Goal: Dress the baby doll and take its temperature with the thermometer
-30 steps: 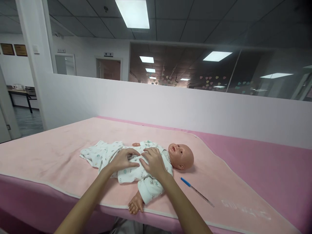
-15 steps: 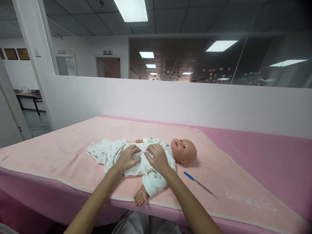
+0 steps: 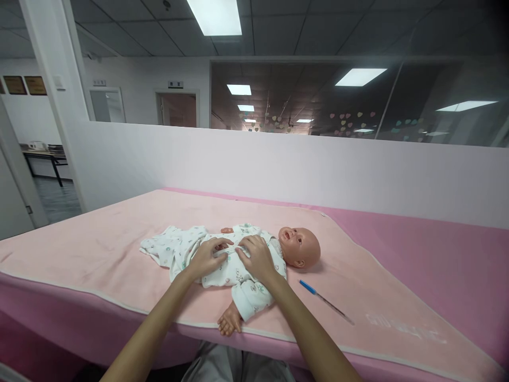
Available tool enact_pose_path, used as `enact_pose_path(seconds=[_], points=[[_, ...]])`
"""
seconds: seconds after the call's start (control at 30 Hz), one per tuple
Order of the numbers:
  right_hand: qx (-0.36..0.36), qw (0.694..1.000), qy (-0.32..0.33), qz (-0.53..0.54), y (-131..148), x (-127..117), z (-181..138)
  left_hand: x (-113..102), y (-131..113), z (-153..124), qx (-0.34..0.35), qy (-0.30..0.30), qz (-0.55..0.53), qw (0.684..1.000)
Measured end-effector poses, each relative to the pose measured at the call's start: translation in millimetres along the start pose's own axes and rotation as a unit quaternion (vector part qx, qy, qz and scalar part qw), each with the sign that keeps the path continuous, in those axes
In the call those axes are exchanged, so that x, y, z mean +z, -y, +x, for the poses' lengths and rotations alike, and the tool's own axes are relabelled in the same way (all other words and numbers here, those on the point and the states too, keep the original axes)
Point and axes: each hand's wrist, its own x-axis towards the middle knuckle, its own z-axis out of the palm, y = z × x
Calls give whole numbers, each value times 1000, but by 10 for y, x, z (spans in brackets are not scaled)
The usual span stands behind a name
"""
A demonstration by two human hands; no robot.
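A baby doll (image 3: pixel 299 247) lies on its back, its head to the right, in a white printed baby gown (image 3: pixel 222 278). Over the gown's middle is my left hand (image 3: pixel 205 258), its thumb and forefinger apart with white cloth showing between them. Just to the right, my right hand (image 3: pixel 257 257) rests on the doll's chest, fingers bent and closed on the gown's front. A narrow white strip of cloth lies between the two hands; its ends are hidden by my fingers. One doll hand (image 3: pixel 229 319) sticks out of the near sleeve.
A thin stick-like tool with a blue handle (image 3: pixel 307 287) lies right of the doll. Beneath everything is a peach mat (image 3: pixel 119 249) over a pink table cover (image 3: pixel 445 254). A low white wall (image 3: pixel 278 164) stands behind the table, with a window above.
My left forefinger has stretched out and parted from the thumb, and the white strip that looked taut between my hands shows less. My right hand and the doll stay put.
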Motion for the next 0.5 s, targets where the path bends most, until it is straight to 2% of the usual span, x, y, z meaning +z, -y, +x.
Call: enact_pose_path(seconds=[0.5], points=[[3, 1000, 8, 17, -14, 0, 7, -40, -57, 1, -31, 20, -132, 991]])
